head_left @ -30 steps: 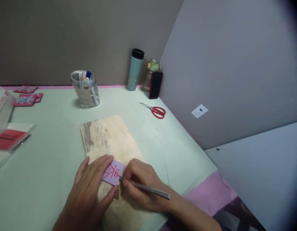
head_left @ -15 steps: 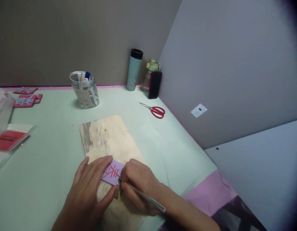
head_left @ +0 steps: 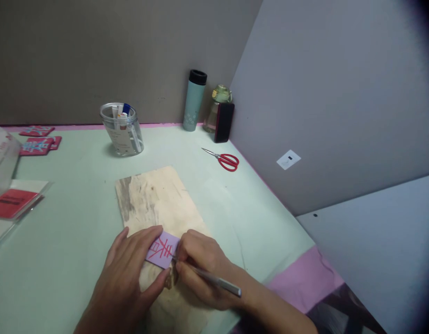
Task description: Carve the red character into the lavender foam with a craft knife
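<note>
A small purple block [head_left: 161, 259], marked with a red Chinese character, lies tilted on a worn wooden board [head_left: 165, 195]. My left hand [head_left: 125, 273] grips the block, its fingers on the upper left edge and the thumb near the lower edge. In my right hand [head_left: 203, 269] is a slim, silver, pen-shaped craft knife [head_left: 223, 284], pinched close to its tip. The tip meets the right part of the character, though the knuckles partly cover that spot. Both hands rest over the near half of the board.
Red-handled scissors [head_left: 228, 162] lie beyond the board to the right. A clear jar of pens [head_left: 122, 134], a teal tumbler [head_left: 195, 102], a green-lidded bottle [head_left: 211, 116] and a phone [head_left: 224, 123] stand at the back. Red carved tiles [head_left: 36, 146] and plastic packets [head_left: 16, 204] sit left.
The knife's rear end has shifted slightly to the right and up, with small movement of my right hand. My left hand and the block hold nearly the same place.
</note>
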Demonstrator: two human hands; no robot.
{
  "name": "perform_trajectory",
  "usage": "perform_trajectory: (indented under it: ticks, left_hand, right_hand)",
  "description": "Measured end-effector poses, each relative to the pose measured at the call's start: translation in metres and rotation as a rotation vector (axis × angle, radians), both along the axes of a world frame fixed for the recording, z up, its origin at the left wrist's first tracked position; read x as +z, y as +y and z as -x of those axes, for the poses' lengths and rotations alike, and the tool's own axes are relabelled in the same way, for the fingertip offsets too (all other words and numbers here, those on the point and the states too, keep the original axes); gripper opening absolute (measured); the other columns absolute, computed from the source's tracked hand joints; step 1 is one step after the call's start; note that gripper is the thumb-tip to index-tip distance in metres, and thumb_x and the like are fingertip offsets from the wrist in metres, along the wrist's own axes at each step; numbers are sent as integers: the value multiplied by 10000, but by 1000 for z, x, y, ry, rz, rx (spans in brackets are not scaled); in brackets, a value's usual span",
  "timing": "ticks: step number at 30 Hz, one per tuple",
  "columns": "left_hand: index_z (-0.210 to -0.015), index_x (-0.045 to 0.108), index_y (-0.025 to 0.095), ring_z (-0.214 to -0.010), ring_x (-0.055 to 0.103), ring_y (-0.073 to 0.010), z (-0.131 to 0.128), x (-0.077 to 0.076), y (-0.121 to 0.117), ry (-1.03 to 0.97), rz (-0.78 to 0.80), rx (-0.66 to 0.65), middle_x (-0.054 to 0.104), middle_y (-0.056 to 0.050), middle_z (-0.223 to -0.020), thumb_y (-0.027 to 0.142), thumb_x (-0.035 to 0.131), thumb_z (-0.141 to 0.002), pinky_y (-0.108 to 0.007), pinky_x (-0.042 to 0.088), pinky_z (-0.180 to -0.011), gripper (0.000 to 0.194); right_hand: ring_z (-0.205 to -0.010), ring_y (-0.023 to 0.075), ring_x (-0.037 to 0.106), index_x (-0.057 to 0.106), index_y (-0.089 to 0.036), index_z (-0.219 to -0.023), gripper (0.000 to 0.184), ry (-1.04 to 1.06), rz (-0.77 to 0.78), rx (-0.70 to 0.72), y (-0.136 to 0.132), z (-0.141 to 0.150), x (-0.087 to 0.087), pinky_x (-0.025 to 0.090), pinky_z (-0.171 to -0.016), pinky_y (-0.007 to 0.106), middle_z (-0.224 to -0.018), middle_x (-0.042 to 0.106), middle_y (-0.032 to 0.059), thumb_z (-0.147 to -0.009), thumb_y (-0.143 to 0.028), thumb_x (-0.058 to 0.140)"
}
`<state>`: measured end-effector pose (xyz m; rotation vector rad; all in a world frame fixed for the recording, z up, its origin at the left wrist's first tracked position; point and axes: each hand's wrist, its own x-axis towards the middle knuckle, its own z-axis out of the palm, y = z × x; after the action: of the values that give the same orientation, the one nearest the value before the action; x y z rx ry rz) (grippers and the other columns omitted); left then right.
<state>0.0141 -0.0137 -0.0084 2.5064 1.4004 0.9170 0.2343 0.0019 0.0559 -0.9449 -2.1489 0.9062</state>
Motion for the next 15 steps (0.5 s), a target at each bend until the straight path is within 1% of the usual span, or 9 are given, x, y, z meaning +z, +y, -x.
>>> perform_trajectory:
  ticks: [3,6,10,15]
  left_hand:
    - [-1472,411,197,-1227,638,-297,4,-2,0,-6,19,-8,674,-120,-1334,450,579,-995,-542,263,-1247,565]
    - [-1460,424,213,-1240,616,-304,9,-2,1,-9,33,-25,673,-103,-1317,527,592,-985,-518,275,-1244,594]
    - [-1441,460,228,-1239,599,-283,13,-1,3,-19,49,-25,665,-76,-1291,466,564,-1008,-471,281,-1237,505]
    - [-1421,491,245,-1203,603,-281,14,-2,3,-44,57,-30,650,-64,-1246,502,606,-985,-483,278,-1237,519]
  right_hand:
    - [-693,153,501,414,-236,-810,149,11,72,-49,-1,0,0,412,-647,286,-775,545,-1,-930,-205,496]
    - [-680,142,512,450,-228,-805,145,24,149,-109,-3,1,1,407,-631,272,-774,562,-8,-923,-203,531]
    - [-662,138,505,467,-226,-788,144,43,167,-167,-3,1,1,400,-622,273,-753,552,-13,-914,-196,530]
    - [-647,133,488,482,-222,-783,131,41,188,-167,-2,0,2,389,-632,277,-730,543,-20,-898,-201,543]
